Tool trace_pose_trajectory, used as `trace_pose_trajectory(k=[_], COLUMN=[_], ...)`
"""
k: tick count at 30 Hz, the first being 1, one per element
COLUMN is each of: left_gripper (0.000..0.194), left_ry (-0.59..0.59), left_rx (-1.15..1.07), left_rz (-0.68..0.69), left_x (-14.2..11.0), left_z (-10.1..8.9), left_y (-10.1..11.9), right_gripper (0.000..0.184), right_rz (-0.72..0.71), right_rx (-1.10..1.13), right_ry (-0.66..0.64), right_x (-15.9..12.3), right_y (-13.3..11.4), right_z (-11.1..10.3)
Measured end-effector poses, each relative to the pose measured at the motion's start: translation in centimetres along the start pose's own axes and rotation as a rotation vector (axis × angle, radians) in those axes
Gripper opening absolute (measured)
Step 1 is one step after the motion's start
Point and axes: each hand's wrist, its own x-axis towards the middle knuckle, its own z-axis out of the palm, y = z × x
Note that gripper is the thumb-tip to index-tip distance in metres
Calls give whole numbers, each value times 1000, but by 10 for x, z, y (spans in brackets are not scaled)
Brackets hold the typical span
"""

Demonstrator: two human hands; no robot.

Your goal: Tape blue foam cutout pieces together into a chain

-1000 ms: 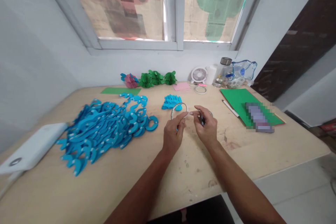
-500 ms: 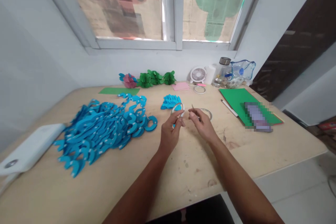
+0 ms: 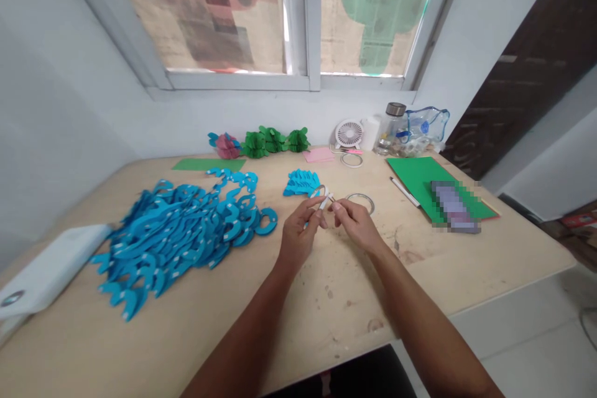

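Observation:
My left hand (image 3: 298, 237) holds a thin metal ring (image 3: 317, 191) upright between thumb and fingers, with a white strip (image 3: 324, 199) on its edge. My right hand (image 3: 357, 224) pinches at that strip, its fingertips touching the ring's lower right side. Just beyond my right hand, a second thin ring (image 3: 360, 202) lies flat on the wooden table (image 3: 336, 286). A small stack of blue foam cut-outs (image 3: 301, 183) sits just past my left hand. A large heap of linked blue cut-outs (image 3: 181, 230) lies further left.
A green sheet (image 3: 420, 180) under a pixelated flat object (image 3: 454, 206) and a pen (image 3: 405, 191) lie at right. Along the wall stand green paper balls (image 3: 273, 140), a small fan (image 3: 349, 134), a jar (image 3: 390, 129) and a clear bag (image 3: 426, 127). A white pad (image 3: 49, 270) lies at left.
My right hand has moved left and closed in on the ring in my left hand, and the two hands now meet. The whole scene has shifted slightly left in view.

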Motion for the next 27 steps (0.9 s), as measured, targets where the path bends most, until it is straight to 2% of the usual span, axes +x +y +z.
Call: trace_pose_trajectory(k=[27], left_gripper=[26], left_ry=[-36], left_rx=[86], left_rz=[43], left_x=[0], left_z=[-4], left_y=[9], right_gripper=[41], right_rz=[-29], right_rx=[-44], right_ry=[33], right_x=[-1], right_y=[-3], right_z=[-1])
